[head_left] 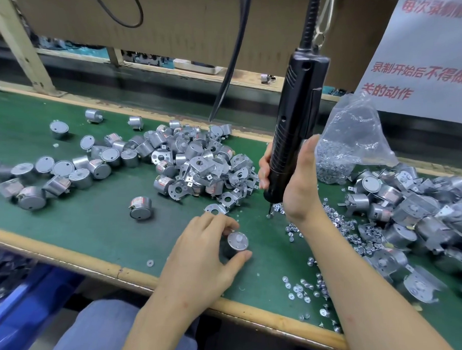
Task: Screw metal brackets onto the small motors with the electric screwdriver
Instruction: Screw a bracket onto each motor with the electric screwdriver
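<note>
My left hand pinches a small round silver motor standing on the green bench, shaft end up. My right hand grips the black electric screwdriver, which hangs upright from a cord; its bit points down into loose screws just right of the motor. A loose metal bracket lies just beyond my left hand. A heap of brackets and motors sits behind it.
Bare motors lie scattered at left. Bracketed motors pile up at right, beside a plastic bag of screws. The wooden bench edge runs along the front. A blue bin sits below left. A black hose hangs over the bench.
</note>
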Demonstrator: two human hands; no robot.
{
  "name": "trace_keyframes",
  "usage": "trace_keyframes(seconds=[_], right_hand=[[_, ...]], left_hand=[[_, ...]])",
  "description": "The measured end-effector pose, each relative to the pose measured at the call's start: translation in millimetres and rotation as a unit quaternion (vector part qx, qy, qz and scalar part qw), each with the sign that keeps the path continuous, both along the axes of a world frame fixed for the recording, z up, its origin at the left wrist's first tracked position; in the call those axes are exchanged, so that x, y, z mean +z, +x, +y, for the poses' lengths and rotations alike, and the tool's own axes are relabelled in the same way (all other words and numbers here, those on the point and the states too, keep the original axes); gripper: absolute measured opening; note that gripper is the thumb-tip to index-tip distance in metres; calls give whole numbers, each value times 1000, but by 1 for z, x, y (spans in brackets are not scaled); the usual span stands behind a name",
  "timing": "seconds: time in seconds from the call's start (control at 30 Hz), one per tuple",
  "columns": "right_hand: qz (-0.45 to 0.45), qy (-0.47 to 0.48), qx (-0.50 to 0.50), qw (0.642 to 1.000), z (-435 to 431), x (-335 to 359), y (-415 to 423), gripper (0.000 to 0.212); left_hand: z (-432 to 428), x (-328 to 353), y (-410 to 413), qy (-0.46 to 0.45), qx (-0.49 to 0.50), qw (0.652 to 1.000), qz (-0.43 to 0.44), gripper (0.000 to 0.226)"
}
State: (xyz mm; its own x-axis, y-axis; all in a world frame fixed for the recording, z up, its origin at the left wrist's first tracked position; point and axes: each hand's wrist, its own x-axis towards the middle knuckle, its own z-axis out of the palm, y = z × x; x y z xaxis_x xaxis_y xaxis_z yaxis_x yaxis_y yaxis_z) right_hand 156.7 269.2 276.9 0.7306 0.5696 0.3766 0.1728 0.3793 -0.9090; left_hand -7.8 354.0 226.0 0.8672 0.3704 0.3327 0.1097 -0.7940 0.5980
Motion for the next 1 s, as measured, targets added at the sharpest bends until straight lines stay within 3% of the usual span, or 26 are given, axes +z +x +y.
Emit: trace_keyframes(seconds=[1.0], right_hand=[[18,-10,14,1000,4,-3,-2,70]], left_hand=[[4,-3,2,-5,-9,1000,22,34]])
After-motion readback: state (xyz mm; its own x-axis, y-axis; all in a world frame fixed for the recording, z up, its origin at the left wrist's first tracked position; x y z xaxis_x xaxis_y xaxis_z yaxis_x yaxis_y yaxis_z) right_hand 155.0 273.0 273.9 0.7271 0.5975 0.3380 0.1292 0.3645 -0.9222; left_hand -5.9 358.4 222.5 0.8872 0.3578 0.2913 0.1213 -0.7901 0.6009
